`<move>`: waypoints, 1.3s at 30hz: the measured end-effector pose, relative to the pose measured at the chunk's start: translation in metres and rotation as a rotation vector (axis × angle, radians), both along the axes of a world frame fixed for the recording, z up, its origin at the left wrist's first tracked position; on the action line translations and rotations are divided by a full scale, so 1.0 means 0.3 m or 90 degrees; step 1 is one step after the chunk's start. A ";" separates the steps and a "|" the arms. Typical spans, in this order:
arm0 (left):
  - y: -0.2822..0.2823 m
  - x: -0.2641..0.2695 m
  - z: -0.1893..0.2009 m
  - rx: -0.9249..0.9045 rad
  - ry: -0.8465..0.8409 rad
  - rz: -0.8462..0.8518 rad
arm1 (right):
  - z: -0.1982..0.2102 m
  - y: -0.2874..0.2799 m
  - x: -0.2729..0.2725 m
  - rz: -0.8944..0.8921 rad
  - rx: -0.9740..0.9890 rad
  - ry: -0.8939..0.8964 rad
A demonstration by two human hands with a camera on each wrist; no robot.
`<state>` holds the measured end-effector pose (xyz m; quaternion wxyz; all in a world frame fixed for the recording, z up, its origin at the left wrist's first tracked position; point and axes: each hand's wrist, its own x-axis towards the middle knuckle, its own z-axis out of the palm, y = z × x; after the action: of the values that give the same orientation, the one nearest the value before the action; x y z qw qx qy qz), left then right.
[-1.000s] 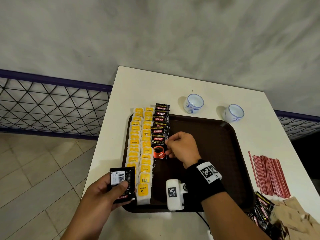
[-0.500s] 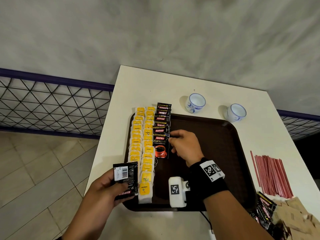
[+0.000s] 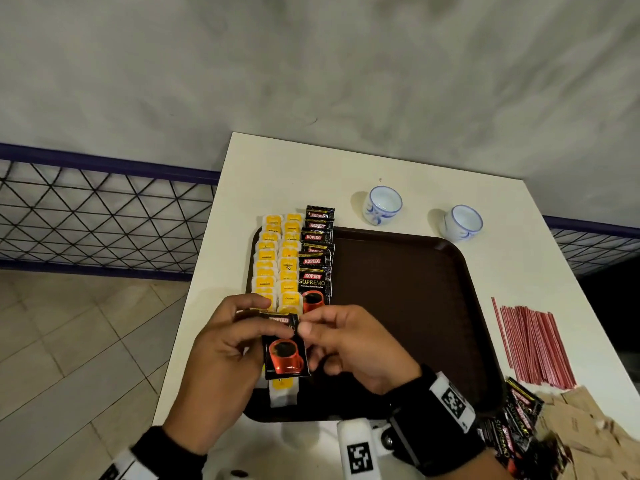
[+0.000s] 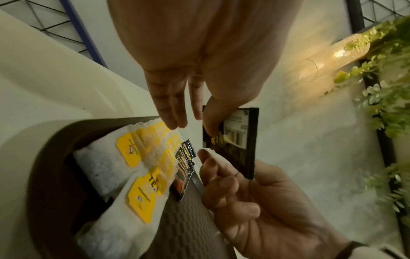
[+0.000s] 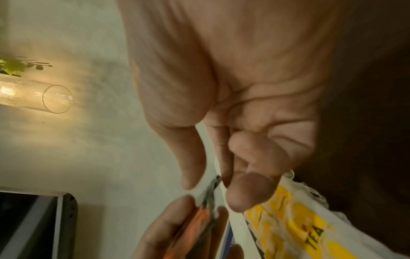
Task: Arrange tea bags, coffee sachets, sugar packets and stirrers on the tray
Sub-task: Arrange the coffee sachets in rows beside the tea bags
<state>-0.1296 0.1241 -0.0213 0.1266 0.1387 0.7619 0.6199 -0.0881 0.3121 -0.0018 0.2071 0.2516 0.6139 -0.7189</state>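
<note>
A black coffee sachet [image 3: 284, 351] with a red cup print hangs over the near left of the brown tray [image 3: 408, 306]. My left hand [image 3: 263, 330] grips its left side. My right hand [image 3: 308, 336] pinches its upper right corner between thumb and forefinger. In the left wrist view the sachet [image 4: 235, 140] shows its barcode side. Edge-on in the right wrist view, the sachet [image 5: 208, 198] sits between my right fingertips [image 5: 241, 196]. Two columns of yellow-tagged tea bags [image 3: 277, 265] and a column of coffee sachets [image 3: 315, 261] lie along the tray's left side.
Red stirrers [image 3: 533, 344] lie on the white table right of the tray. Loose coffee sachets [image 3: 516, 431] and brown sugar packets [image 3: 585, 420] are heaped at the near right. Two blue-and-white cups [image 3: 381, 204] [image 3: 462, 221] stand behind the tray. A railing runs along the left.
My left hand has carried the sachet up and right over the tray and turned its printed face up. My right hand left the sachet column and came back to take its corner.
</note>
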 end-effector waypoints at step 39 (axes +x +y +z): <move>-0.149 0.024 -0.056 -0.232 -0.188 0.107 | -0.109 0.189 -0.106 -0.128 0.310 0.031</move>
<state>-0.1225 0.0794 -0.0381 0.2074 -0.0427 0.8432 0.4942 -0.1199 0.3688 -0.0343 0.0532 0.3366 0.7456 -0.5727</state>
